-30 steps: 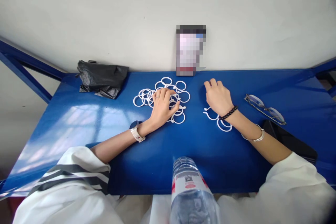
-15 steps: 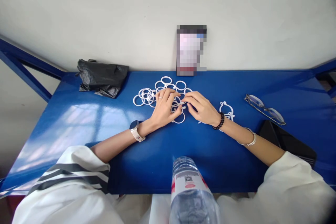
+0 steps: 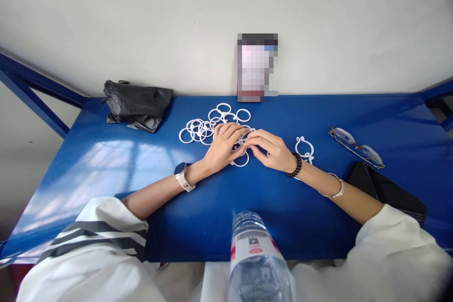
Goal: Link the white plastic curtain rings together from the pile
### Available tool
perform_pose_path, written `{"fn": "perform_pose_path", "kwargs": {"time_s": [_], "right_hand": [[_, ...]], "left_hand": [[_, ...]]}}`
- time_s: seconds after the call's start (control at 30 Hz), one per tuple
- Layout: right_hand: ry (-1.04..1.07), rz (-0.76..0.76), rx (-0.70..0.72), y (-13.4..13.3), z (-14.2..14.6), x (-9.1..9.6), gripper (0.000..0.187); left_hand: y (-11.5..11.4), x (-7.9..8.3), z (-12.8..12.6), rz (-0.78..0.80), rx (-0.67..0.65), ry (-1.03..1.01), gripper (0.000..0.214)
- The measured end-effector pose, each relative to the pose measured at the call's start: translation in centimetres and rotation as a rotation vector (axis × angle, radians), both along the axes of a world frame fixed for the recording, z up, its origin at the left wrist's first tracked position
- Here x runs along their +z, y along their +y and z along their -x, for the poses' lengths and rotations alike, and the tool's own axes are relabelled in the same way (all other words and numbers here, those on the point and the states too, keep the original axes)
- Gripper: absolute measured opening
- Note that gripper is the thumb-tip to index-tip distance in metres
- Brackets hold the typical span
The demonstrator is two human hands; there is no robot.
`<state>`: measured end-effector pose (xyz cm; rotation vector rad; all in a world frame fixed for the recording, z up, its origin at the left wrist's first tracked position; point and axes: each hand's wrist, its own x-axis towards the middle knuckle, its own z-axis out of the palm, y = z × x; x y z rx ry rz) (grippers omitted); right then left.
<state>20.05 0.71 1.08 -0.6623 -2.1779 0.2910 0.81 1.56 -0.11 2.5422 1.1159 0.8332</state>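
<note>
**Both hands pinching at one ring on the edge of the white pile**

Mid-table, on the blue table (image 3: 106, 165), left hand (image 3: 223, 147) and right hand (image 3: 271, 150) meet over the near-right edge of the pile of white rings (image 3: 212, 125). Fingertips of both hands are pressed together on a single ring (image 3: 244, 138) between them; how much of it each hand actually grips I cannot tell, fingers hide it. Left palm rests partly on the pile, another loose ring just below the fingers.

Step as I read it: separating or working one ring free from the tangled heap, two-handed. Judging by the set-aside rings (image 3: 305, 147) lying apart to the right, just past the right wrist, handled rings seem to go there. Next move would call for a firm pinch on this one ring only, lifting it clear without dragging neighbours, since rings overlap and may be hooked together.

Around: black plastic bag (image 3: 136, 104) at far left by the wall, glasses (image 3: 356, 147) at right, dark flat object (image 3: 389, 191) near the right forearm, water bottle (image 3: 256, 264) close to the camera, blurred card (image 3: 257, 67) against the wall
</note>
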Motion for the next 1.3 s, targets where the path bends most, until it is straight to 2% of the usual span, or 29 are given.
{"fn": "perform_pose_path", "kwargs": {"time_s": [0.13,0.33,0.53,0.73,0.97,1.07,1.23,1.3], "right_hand": [[-0.015,-0.006,-0.055,0.0,0.0,0.0,0.019],[-0.074,0.114,-0.215,0.6,-0.3,-0.1,0.02],[-0.219,0.209,-0.18,1.1,-0.7,-0.4,0.025],[-0.28,0.15,-0.307,0.9,-0.5,-0.2,0.02],[-0.244,0.113,-0.419,1.0,-0.8,-0.4,0.016],[-0.212,0.107,-0.377,0.9,-0.8,-0.4,0.015],[-0.232,0.021,-0.158,0.9,-0.5,-0.3,0.013],[-0.256,0.005,-0.117,0.9,-0.4,-0.4,0.012]], "left_hand": [[0.1,-0.2,0.0,-0.036,0.011,-0.007,0.015],[0.2,-0.1,0.0,-0.038,0.008,0.0,0.014],[0.3,-0.3,0.0,-0.06,0.034,-0.069,0.013],[0.4,-0.4,0.0,-0.09,0.037,-0.13,0.01],[0.4,-0.3,0.1,-0.1,0.044,-0.186,0.013],[0.4,-0.3,0.0,-0.12,0.036,-0.197,0.012],[0.4,-0.2,0.0,-0.112,-0.018,-0.188,0.012],[0.4,-0.1,0.0,-0.106,-0.039,-0.189,0.011]]}}
